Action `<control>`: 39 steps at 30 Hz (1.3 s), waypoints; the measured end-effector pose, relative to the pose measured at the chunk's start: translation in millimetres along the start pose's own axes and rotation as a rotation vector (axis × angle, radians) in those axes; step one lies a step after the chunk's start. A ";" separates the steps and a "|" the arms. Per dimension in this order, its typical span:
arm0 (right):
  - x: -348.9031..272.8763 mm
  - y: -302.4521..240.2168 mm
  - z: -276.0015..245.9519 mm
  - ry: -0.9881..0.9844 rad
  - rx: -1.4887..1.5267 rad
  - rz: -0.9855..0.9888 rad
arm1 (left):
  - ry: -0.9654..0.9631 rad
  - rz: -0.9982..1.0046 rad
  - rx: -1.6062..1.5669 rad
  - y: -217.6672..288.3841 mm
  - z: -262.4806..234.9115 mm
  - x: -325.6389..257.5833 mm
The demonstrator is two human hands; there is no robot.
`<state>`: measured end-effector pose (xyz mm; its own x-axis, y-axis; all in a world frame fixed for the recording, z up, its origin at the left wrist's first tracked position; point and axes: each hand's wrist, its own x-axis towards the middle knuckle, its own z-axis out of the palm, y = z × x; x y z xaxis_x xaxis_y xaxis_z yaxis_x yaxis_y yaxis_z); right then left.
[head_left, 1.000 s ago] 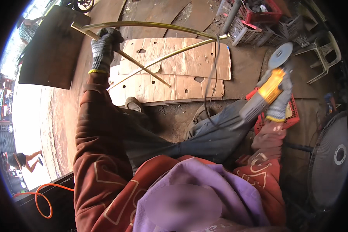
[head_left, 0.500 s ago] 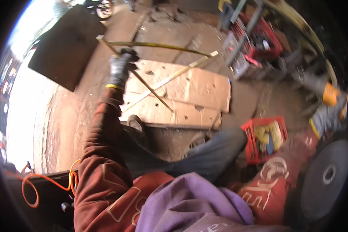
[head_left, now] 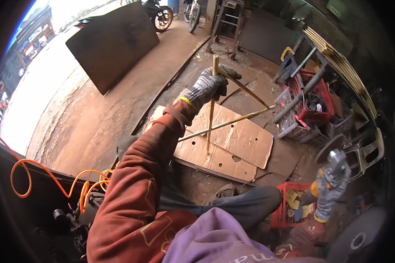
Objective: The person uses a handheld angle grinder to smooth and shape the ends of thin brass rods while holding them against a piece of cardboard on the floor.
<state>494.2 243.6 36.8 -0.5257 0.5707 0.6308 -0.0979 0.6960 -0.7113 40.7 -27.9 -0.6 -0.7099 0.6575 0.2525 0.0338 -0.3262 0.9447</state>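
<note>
Gloved in grey with a yellow cuff, my left hand (head_left: 210,85) is closed round the upper part of a frame of thin yellowish bars (head_left: 211,115). One bar stands up past my fingers, and others slope and cross over flattened cardboard (head_left: 237,131) on the floor. At the lower right, my right hand (head_left: 330,190), in a matching glove, grips an angle grinder (head_left: 338,161). Its dark disc points up and to the left, well apart from the frame. The fingers behind the grinder body are partly hidden.
A red crate (head_left: 274,219) with scraps stands by my right knee. Stacked crates (head_left: 331,111) and long bars (head_left: 338,61) fill the right side. A large dark wheel (head_left: 368,225) is at the lower right, an orange hose (head_left: 28,175) at the left, and a leaning board (head_left: 114,44) beyond.
My view has shifted. The right hand has brought the grinder in from the far right edge, so its disc now shows. The left hand still holds the frame, which has turned.
</note>
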 end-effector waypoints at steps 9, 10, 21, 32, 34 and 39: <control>-4.8 -15.3 39.2 -0.147 -0.056 0.078 | 0.334 -0.022 0.120 -9.7 82.4 38.1; -6.2 -15.9 42.2 -0.154 -0.045 0.112 | 0.332 -0.047 0.166 -11.5 84.9 37.9; -17.9 -22.6 73.8 -0.209 0.133 0.216 | -0.073 0.044 0.012 -14.7 48.3 5.5; 10.4 -45.9 148.7 -0.365 -0.048 -0.134 | -0.033 0.282 0.639 -30.4 20.5 -2.8; 19.8 -40.4 163.1 -0.413 -0.132 -0.221 | 0.061 0.287 0.643 -38.7 7.8 0.9; 41.5 -28.3 206.3 -0.442 -0.180 -0.244 | 0.063 0.273 0.711 -38.9 -16.2 9.4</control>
<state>300.8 157.7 19.1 -0.8153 0.1725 0.5527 -0.1352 0.8715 -0.4714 21.3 -20.0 -38.3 -0.6495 0.5691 0.5042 0.6434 0.0581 0.7633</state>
